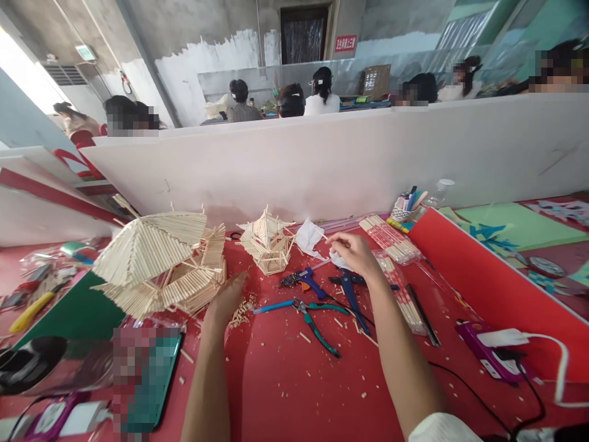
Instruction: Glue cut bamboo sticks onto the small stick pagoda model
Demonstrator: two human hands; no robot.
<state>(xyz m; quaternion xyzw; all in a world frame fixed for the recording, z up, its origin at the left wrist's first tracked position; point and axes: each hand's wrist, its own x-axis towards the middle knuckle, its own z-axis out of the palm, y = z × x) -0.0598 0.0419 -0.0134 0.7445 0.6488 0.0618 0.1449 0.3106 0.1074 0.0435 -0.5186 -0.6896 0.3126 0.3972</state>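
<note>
My right hand (353,250) is raised over the table with thumb and fingers pinched together. A short thin wooden stick (324,236) pokes out from its fingertips, above crumpled white tissue (310,238). My left hand (229,298) rests beside the large stick model (151,252), its slightly blurred fingers stretched out and nothing visible in them. Ahead of it stands a smaller stick model (269,245) with a pointed roof. Between my arms lie green-handled cutting pliers (317,316), a blue pen (275,306) and a blue glue gun (304,282). Another blue tool (352,294) lies near my right wrist.
Packs of wooden sticks (390,238) lie at the right, near a pen cup (404,205). A purple power strip (492,356) with cables stands before a red board (497,288). A phone (156,387) lies left. Stick scraps (242,312) litter the table. People sit behind the white partition (294,166).
</note>
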